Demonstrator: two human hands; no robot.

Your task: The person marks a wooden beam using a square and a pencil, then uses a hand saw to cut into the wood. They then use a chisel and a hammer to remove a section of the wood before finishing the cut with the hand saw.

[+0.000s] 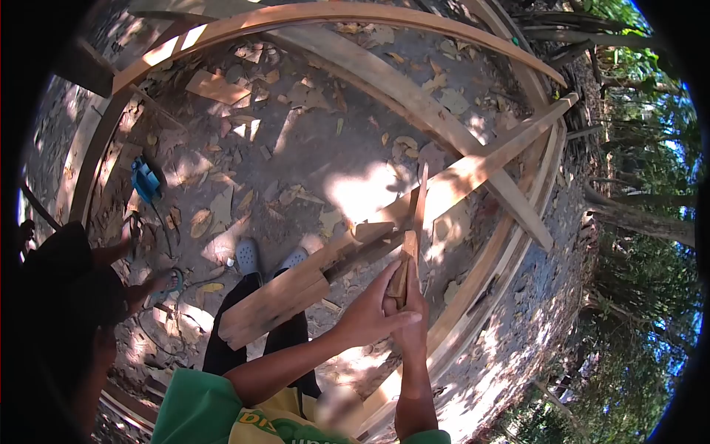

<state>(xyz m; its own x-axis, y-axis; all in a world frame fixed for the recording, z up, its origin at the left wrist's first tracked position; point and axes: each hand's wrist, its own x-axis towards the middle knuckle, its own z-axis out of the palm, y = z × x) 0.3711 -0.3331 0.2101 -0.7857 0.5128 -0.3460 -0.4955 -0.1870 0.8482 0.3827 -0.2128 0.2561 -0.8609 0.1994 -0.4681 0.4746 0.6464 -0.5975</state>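
Observation:
In the head view, my left hand (375, 307) and my right hand (411, 318) come together at the lower middle, both closed around a short piece of wood (399, 283). A thin, tapered strip (421, 198) rises from beside my right hand; whether it is wood or a blade I cannot make out. Just left of my hands lies a thick, notched plank (277, 311), crossing above my legs. Beyond my fingertips, a long timber (484, 163) runs up to the right and crosses another beam (414, 92). My palms and some fingers hide part of the short piece.
A long curved timber (333, 13) arches across the top. More long boards (473, 270) lie along the right. A blue tool (146, 180) with a cord rests on the leaf-strewn ground (296, 174). Another person (63, 296) in dark clothing stands at the left; trees are at the right.

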